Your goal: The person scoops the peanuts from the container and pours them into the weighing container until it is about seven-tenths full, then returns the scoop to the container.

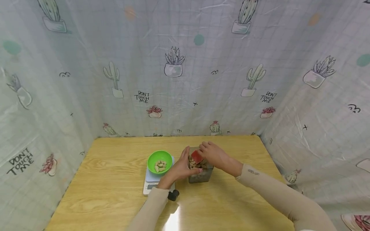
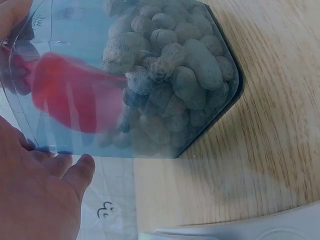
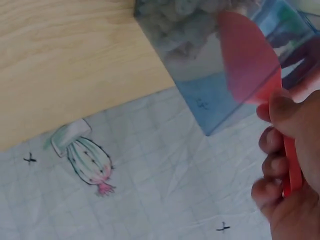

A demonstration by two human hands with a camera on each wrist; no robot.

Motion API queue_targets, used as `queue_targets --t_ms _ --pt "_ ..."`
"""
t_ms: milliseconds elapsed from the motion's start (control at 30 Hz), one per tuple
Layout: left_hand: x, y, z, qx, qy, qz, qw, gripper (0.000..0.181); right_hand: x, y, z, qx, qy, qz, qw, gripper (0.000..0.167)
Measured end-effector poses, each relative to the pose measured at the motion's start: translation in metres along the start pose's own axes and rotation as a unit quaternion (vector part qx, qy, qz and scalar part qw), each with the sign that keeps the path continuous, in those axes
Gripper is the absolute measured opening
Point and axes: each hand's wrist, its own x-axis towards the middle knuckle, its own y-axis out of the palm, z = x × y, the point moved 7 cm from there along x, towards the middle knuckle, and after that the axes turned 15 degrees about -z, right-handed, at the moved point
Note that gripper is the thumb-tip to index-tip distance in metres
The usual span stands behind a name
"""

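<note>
A clear box-shaped container [image 1: 199, 177] holds peanuts in their shells [image 2: 165, 80]. My left hand [image 1: 182, 168] grips it from the left, thumb across the near side and fingers along the left side. With its fingers curled round the handle, my right hand [image 1: 215, 156] holds a red scoop [image 1: 197, 157] whose blade dips inside the container. In the left wrist view, the scoop blade [image 2: 75, 92] shows through the wall, its tip at the peanuts. The right wrist view shows the right hand [image 3: 297, 135] on the handle, outside the rim.
Left of the container, a green bowl [image 1: 159, 154] with several peanuts [image 1: 160, 166] stands on a white kitchen scale [image 1: 148, 188]. All stand on a wooden table [image 1: 110, 179]. A patterned curtain [image 1: 190, 86] hangs behind and at both sides.
</note>
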Motion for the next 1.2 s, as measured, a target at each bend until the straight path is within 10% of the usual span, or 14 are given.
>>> queue_targets --t_ms 867,1200 --pt "0.002 0.0 -0.001 0.006 0.0 -0.006 1.0 0.122 -0.001 -0.015 0.001 -0.084 -0.009 0.043 0.9954 0.034" --pt "0.002 -0.001 0.001 0.003 0.001 -0.008 1.0 0.123 -0.001 0.009 0.012 0.016 -0.005 0.027 0.9995 0.04"
